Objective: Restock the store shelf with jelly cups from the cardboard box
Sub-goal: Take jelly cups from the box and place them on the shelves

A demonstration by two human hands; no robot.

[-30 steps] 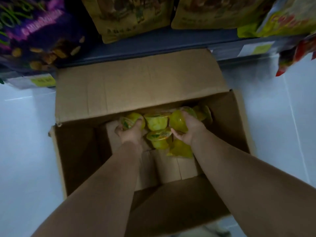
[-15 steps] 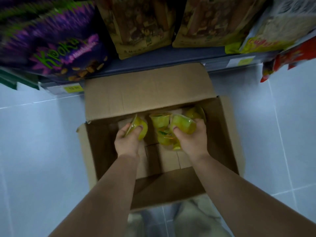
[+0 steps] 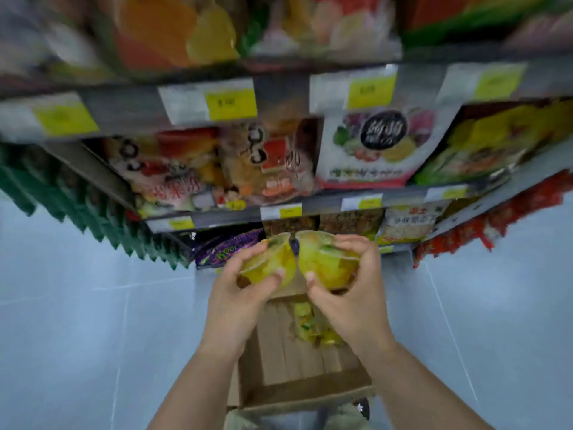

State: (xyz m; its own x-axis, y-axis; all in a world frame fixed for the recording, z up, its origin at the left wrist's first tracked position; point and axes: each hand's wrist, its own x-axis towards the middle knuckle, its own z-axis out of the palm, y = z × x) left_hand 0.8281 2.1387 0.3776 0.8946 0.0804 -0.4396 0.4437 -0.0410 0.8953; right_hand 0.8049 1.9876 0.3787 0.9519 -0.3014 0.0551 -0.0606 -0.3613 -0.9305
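Store shelf (image 3: pixel 322 209): several tiers fill the upper half of the view, stocked with snack bags (image 3: pixel 369 147). The upper tiers are motion-blurred. Green packets (image 3: pixel 93 218) hang at its left end, red packets (image 3: pixel 496 221) at its right.

Floor (image 3: pixel 77 321): pale blue-grey tile on both sides.

Cardboard box (image 3: pixel 310 395): open, standing on the floor in front of the lowest tier, between the forearms.

Left hand (image 3: pixel 235 302), right hand (image 3: pixel 356 302): raised above the box, side by side, level with the lowest tier. The fingers (image 3: pixel 248 254) of each hand are curled round one yellow cup. Left jelly cup (image 3: pixel 269 262) and right jelly cup (image 3: pixel 325 262) are both tilted, rims close at the top; cannot tell whether they touch.

Loose jelly cups (image 3: pixel 310 327): a small heap on the box bottom, toward its right side.

Yellow price tags (image 3: pixel 231 102): along the tier edges, print unreadable.
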